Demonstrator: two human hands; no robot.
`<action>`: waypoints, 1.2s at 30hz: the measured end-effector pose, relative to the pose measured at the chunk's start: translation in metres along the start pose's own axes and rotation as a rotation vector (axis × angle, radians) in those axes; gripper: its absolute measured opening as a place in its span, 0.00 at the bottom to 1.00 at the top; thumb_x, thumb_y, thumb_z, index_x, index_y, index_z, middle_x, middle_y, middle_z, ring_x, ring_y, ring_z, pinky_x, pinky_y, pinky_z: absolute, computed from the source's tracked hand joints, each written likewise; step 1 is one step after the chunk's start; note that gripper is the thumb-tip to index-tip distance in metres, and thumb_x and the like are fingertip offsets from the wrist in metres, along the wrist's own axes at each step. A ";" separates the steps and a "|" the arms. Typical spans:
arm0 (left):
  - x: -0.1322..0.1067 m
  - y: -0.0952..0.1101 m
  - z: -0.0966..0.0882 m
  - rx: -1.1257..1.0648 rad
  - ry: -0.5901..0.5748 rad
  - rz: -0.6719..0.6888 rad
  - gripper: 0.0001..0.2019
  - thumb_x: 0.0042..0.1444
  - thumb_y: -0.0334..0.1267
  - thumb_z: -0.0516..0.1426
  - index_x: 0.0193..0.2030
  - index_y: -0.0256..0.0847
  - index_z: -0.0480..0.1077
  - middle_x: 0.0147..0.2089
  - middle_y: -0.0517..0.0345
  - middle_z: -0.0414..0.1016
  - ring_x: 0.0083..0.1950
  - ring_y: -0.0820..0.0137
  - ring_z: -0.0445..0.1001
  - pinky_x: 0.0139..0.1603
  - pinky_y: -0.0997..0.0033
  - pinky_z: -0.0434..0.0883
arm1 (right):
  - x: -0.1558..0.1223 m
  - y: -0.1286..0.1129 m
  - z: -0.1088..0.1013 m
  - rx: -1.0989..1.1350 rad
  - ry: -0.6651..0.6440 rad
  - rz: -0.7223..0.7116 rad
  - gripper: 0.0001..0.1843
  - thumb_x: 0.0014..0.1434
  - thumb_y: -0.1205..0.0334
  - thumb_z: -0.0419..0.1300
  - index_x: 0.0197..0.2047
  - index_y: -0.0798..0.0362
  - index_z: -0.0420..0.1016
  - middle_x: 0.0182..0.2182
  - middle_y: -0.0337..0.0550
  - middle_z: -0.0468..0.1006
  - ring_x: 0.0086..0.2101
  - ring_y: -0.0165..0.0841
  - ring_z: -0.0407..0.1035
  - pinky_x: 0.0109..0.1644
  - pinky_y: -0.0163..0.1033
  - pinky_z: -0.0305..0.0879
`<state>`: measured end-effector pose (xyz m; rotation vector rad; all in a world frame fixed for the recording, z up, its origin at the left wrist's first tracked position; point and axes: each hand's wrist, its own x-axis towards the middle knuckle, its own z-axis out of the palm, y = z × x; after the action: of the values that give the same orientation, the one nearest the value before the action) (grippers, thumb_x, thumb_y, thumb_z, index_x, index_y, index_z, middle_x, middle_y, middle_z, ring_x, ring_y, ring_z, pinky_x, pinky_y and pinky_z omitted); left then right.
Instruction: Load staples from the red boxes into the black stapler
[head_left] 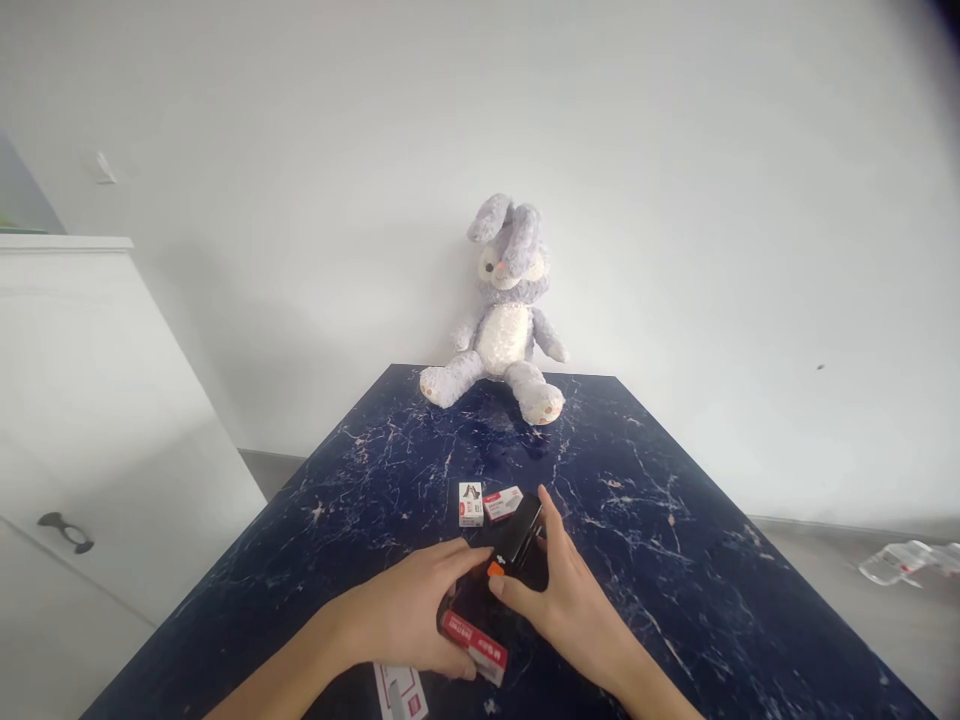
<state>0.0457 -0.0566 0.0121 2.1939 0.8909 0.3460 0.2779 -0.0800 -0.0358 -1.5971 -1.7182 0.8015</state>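
Observation:
My right hand (564, 590) is closed round a black stapler (517, 530) with an orange part at its near end, thumb by the orange and fingers along the far side. My left hand (424, 600) holds a small red-and-white box (476, 648) low between thumb and fingers, while its forefinger reaches to the stapler's near end. Beyond the hands stand two small white-and-red boxes, an upright one (471, 505) and a tilted one (502, 503) right beside the stapler. Partly under my left wrist lies a white card or package with red print (401, 692).
A dark blue marbled table (360, 480) stretches to the wall. At its far edge sits a grey-and-white plush rabbit (506, 320). A white cabinet (90, 400) stands to the left. Clear plastic items (896, 563) lie on the floor at right.

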 end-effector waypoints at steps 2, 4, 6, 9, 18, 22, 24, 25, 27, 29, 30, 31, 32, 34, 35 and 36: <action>-0.003 -0.005 -0.006 0.003 -0.018 -0.026 0.31 0.46 0.42 0.65 0.60 0.54 0.69 0.44 0.58 0.77 0.42 0.62 0.76 0.38 0.71 0.72 | 0.000 -0.004 0.004 -0.041 0.031 0.010 0.59 0.54 0.48 0.63 0.74 0.45 0.24 0.70 0.49 0.48 0.68 0.46 0.46 0.67 0.53 0.55; -0.006 -0.011 -0.014 0.013 -0.007 -0.052 0.25 0.48 0.43 0.63 0.56 0.53 0.72 0.37 0.61 0.76 0.36 0.66 0.75 0.34 0.74 0.69 | 0.001 -0.006 0.006 -0.076 0.047 -0.010 0.59 0.53 0.49 0.64 0.74 0.44 0.26 0.70 0.48 0.49 0.68 0.46 0.45 0.67 0.53 0.54; -0.005 -0.015 -0.021 0.035 0.053 -0.098 0.23 0.51 0.44 0.61 0.56 0.50 0.72 0.35 0.61 0.76 0.34 0.68 0.74 0.32 0.75 0.67 | 0.004 -0.006 0.004 -0.078 0.034 -0.048 0.58 0.52 0.51 0.64 0.74 0.44 0.28 0.69 0.48 0.51 0.67 0.46 0.48 0.66 0.52 0.55; 0.000 -0.013 -0.019 0.053 0.147 -0.162 0.25 0.58 0.46 0.56 0.62 0.46 0.67 0.33 0.60 0.76 0.29 0.70 0.72 0.29 0.75 0.64 | 0.006 -0.005 -0.008 -0.086 -0.020 -0.109 0.58 0.50 0.55 0.65 0.74 0.44 0.32 0.68 0.49 0.53 0.66 0.46 0.51 0.65 0.51 0.57; -0.009 -0.006 -0.004 0.198 0.015 -0.144 0.36 0.48 0.56 0.63 0.65 0.51 0.66 0.32 0.58 0.76 0.34 0.61 0.75 0.29 0.72 0.65 | 0.002 -0.004 -0.034 -0.066 -0.251 -0.218 0.59 0.46 0.57 0.68 0.73 0.40 0.38 0.69 0.45 0.51 0.64 0.46 0.54 0.64 0.47 0.59; -0.008 -0.007 0.001 0.251 0.004 -0.128 0.45 0.40 0.55 0.68 0.68 0.54 0.61 0.39 0.56 0.77 0.39 0.57 0.75 0.34 0.69 0.68 | 0.005 -0.002 -0.030 -0.097 -0.069 -0.209 0.39 0.62 0.49 0.57 0.72 0.40 0.46 0.71 0.43 0.44 0.68 0.44 0.47 0.67 0.50 0.54; -0.003 -0.004 0.007 0.256 0.007 -0.120 0.43 0.46 0.56 0.65 0.69 0.54 0.58 0.45 0.53 0.77 0.44 0.55 0.76 0.40 0.66 0.70 | 0.009 -0.009 -0.029 -0.116 0.122 -0.183 0.27 0.65 0.50 0.52 0.66 0.41 0.57 0.70 0.43 0.49 0.64 0.43 0.56 0.62 0.47 0.62; -0.001 -0.001 0.009 0.261 0.008 -0.109 0.41 0.49 0.56 0.63 0.70 0.55 0.57 0.49 0.51 0.77 0.47 0.53 0.75 0.43 0.64 0.70 | 0.011 -0.016 -0.029 -0.137 0.220 -0.171 0.22 0.65 0.51 0.51 0.61 0.42 0.63 0.68 0.44 0.52 0.61 0.42 0.61 0.58 0.46 0.66; 0.000 0.005 0.008 0.252 -0.017 -0.093 0.43 0.50 0.57 0.62 0.71 0.54 0.53 0.52 0.50 0.76 0.51 0.50 0.74 0.48 0.61 0.69 | 0.018 -0.032 -0.029 -0.213 0.359 -0.172 0.15 0.66 0.54 0.50 0.51 0.46 0.70 0.64 0.45 0.60 0.55 0.41 0.67 0.53 0.43 0.68; -0.003 0.010 0.002 0.216 -0.048 -0.134 0.43 0.53 0.59 0.60 0.73 0.55 0.49 0.48 0.51 0.77 0.48 0.52 0.75 0.46 0.61 0.71 | 0.028 -0.048 -0.028 -0.348 0.363 -0.218 0.11 0.65 0.59 0.50 0.46 0.48 0.71 0.58 0.47 0.67 0.51 0.40 0.69 0.53 0.43 0.66; -0.006 0.012 -0.003 0.208 -0.053 -0.170 0.43 0.54 0.60 0.59 0.73 0.55 0.47 0.48 0.51 0.77 0.48 0.52 0.75 0.46 0.60 0.71 | 0.035 -0.056 -0.027 -0.431 0.315 -0.216 0.10 0.63 0.61 0.51 0.45 0.49 0.71 0.54 0.48 0.70 0.49 0.40 0.71 0.52 0.44 0.66; -0.010 0.013 -0.007 0.215 -0.051 -0.211 0.42 0.55 0.61 0.57 0.73 0.55 0.47 0.51 0.50 0.76 0.51 0.50 0.74 0.48 0.57 0.71 | 0.042 -0.062 -0.026 -0.515 0.246 -0.175 0.10 0.61 0.62 0.52 0.44 0.50 0.72 0.50 0.49 0.72 0.46 0.40 0.72 0.50 0.44 0.66; -0.015 0.014 -0.010 0.240 -0.044 -0.255 0.42 0.55 0.62 0.56 0.73 0.56 0.48 0.57 0.47 0.74 0.56 0.46 0.71 0.52 0.51 0.70 | 0.051 -0.066 -0.025 -0.593 0.161 -0.105 0.11 0.59 0.61 0.54 0.45 0.51 0.72 0.48 0.50 0.74 0.45 0.42 0.72 0.48 0.44 0.67; -0.026 0.013 -0.012 0.321 -0.044 -0.348 0.42 0.54 0.63 0.56 0.73 0.55 0.47 0.68 0.44 0.61 0.67 0.37 0.58 0.60 0.39 0.61 | 0.068 -0.070 -0.020 -0.701 -0.020 0.060 0.17 0.54 0.55 0.60 0.46 0.53 0.73 0.46 0.53 0.76 0.44 0.45 0.74 0.46 0.45 0.68; -0.031 0.012 -0.011 0.360 -0.072 -0.397 0.44 0.53 0.62 0.57 0.73 0.54 0.46 0.71 0.43 0.57 0.69 0.34 0.53 0.61 0.34 0.58 | 0.077 -0.071 -0.017 -0.724 -0.083 0.111 0.22 0.50 0.52 0.64 0.47 0.54 0.74 0.45 0.54 0.77 0.44 0.48 0.74 0.45 0.46 0.68; -0.035 0.010 -0.008 0.393 -0.107 -0.441 0.46 0.52 0.61 0.59 0.73 0.52 0.45 0.72 0.40 0.55 0.69 0.31 0.51 0.59 0.31 0.58 | 0.085 -0.071 -0.013 -0.735 -0.135 0.146 0.27 0.45 0.49 0.67 0.46 0.55 0.75 0.44 0.55 0.78 0.44 0.50 0.74 0.44 0.46 0.69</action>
<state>0.0216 -0.0816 0.0256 2.2484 1.4380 -0.1724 0.2421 -0.0002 0.0329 -2.2016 -2.1613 0.3473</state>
